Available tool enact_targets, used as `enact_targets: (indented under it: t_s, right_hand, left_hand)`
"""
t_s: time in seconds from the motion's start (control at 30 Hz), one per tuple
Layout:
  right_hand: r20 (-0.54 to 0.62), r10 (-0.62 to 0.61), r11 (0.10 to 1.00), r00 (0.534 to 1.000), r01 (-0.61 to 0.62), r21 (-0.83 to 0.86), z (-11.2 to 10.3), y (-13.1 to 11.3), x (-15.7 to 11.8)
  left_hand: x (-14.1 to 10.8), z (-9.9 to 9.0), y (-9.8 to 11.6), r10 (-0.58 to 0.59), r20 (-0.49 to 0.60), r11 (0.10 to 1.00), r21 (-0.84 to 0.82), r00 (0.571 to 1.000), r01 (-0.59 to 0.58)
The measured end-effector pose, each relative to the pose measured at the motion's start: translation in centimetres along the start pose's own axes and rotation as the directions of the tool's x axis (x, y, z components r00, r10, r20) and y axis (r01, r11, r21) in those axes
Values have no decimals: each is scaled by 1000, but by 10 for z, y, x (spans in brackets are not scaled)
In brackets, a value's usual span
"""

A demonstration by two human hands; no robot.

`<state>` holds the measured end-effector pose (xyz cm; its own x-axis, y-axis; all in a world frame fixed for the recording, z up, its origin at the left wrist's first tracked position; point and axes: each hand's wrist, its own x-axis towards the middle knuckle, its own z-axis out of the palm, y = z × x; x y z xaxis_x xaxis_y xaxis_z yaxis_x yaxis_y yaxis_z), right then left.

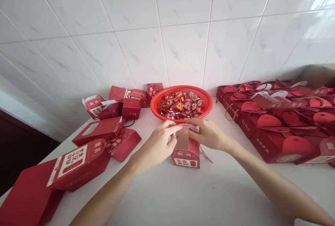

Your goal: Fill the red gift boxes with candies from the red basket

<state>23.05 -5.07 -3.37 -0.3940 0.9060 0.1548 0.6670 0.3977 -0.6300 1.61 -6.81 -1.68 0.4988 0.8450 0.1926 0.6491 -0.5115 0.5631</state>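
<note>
In the middle of the table stands a small red gift box (186, 156), upright, with white printed panels and Chinese characters on its front. Its top flaps look raised. My left hand (162, 142) is at the box's left side, thumb and fingers pinched at the upper edge. From the right, my right hand (209, 134) grips the top flap with bent fingers, partly covering it. A twisted cord (206, 153) trails from the box's right side. Just behind the box sits a red plastic basket (155, 104) with wrapped candies (183, 104) in it.
Several unfolded or toppled red boxes (78, 163) lie along the left side of the table. On the right, rows of closed red boxes (277, 142) with cord handles are packed together. A white tiled wall (183, 51) rises behind; a brown carton (320, 74) sits far right.
</note>
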Motion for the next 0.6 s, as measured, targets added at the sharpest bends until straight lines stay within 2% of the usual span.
enact_targets:
  t_s: [0.1,0.23,0.37,0.5,0.6]
  right_hand:
    - [12,25,996,1000,-23,-90,2,-2,-3]
    - [12,-79,995,997,79,56,-8,1,-6]
    - [199,-86,994,976,72,78,-24,9,-6]
    - [317,-54,998,947,42,45,-30,22,-3]
    - [468,-10,992,884,-51,117,-30,32,2]
  left_hand:
    - [2,-1,-3,-17,25,999,31,1000,16]
    - [2,-3,-10,-54,126,997,70,990,46]
    - [1,-4,-12,-162,231,975,187,959,119]
    - [3,-5,-8,-251,283,957,213,926,195]
    - [6,-9,-12,-264,342,960,181,902,212]
